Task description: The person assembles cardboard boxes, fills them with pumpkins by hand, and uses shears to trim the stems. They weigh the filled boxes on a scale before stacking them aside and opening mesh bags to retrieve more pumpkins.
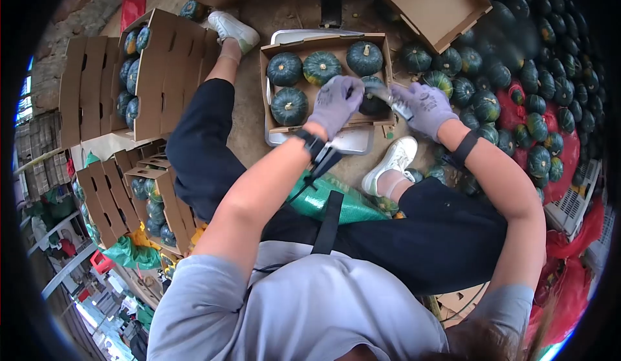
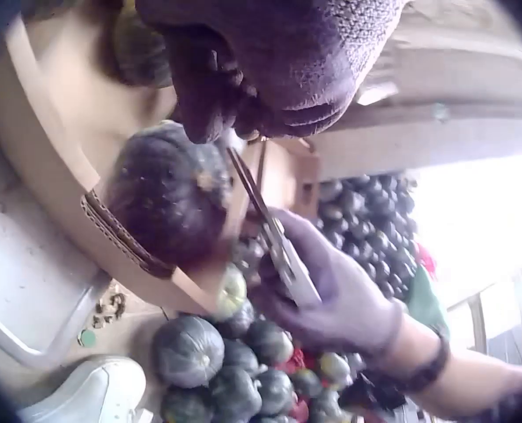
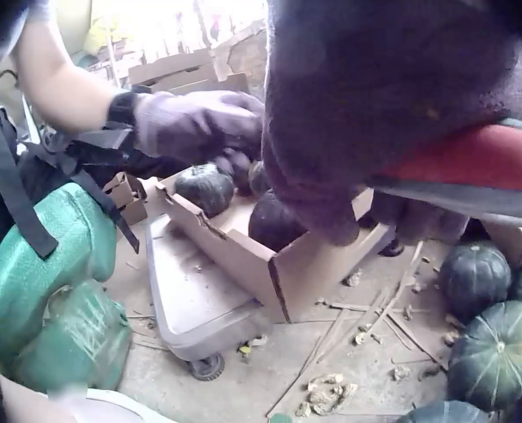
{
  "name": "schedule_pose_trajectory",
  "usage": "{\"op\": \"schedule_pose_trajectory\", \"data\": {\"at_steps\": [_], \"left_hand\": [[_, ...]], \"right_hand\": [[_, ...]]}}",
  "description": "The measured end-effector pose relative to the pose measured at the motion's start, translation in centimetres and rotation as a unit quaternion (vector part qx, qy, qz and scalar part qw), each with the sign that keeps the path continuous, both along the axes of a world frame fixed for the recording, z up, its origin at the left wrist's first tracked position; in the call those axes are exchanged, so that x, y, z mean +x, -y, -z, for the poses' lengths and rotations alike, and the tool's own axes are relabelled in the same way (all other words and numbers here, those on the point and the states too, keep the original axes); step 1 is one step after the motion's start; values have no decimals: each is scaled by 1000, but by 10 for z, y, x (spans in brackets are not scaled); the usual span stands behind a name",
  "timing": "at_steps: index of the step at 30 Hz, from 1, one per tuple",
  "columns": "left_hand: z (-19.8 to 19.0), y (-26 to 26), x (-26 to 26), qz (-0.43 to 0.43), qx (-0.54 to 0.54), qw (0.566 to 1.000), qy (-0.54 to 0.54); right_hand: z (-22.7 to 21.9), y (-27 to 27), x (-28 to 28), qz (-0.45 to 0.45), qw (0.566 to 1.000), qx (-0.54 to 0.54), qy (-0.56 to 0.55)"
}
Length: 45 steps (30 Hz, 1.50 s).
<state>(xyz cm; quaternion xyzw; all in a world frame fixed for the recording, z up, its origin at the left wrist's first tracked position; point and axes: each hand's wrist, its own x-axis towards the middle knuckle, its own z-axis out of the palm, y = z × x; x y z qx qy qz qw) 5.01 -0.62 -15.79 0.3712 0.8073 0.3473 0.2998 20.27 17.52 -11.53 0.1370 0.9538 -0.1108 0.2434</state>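
Observation:
My right hand, in a purple-grey glove, grips a pair of pruning shears; their red and grey handle shows in the right wrist view. The blades point toward my gloved left hand, whose curled fingertips pinch a small pale piece right at the blade tips. What that piece is, I cannot tell. Below both hands stands a shallow cardboard box holding several dark green pumpkins. One pumpkin lies just under the blades, partly covered by the shears in the head view.
The box sits on a wheeled grey platform. A large heap of pumpkins spreads to the right, near an unfilled cardboard box. Filled boxes stand stacked at left. A green sack lies between my legs, plant scraps on the floor.

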Motion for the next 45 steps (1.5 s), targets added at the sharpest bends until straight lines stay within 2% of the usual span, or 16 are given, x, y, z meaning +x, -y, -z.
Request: {"op": "schedule_pose_trajectory", "data": {"at_steps": [1,3,6,8,10,17,22,26,28,30,32,34,35,36,37,45], "left_hand": [[-20,11,8,24,-10,999,27],[-27,37,22,406,-135,903,-43],[-35,58,28,468,-85,860,-187],[-14,21,0,404,-51,896,-177],[-23,-35,-28,176,-53,942,-282],[47,-66,-72,187,-26,951,-245],[39,-73,-70,90,-49,959,-263],[-8,-28,-28,-17,42,982,-182],[2,42,11,232,107,966,-38],[16,109,68,337,39,934,110],[-30,110,57,506,-111,855,-42],[-36,83,28,481,-194,854,-37],[-50,62,14,330,-286,892,-118],[-30,51,-16,167,-134,952,-219],[-10,40,-47,6,41,952,-304],[35,30,-95,47,-23,969,-243]], "right_hand": [[5,-5,2,55,998,-1,-34],[8,-13,2,121,989,12,-89],[2,-23,-23,63,993,70,-65],[9,-22,-36,25,991,111,-69],[16,-17,-48,16,990,132,-44],[18,-13,-56,35,998,49,23],[7,-19,-66,17,999,24,44],[19,-33,-61,175,983,37,-37],[12,-33,-60,96,990,67,-72],[13,-28,-66,14,993,79,-91],[14,-9,-75,-49,992,86,-79],[15,6,-84,-86,989,80,-88],[15,12,-89,-98,989,86,-72],[19,16,-90,-94,988,98,-70],[27,23,-93,-93,987,109,-67],[32,31,-118,-130,980,145,-34]]}}
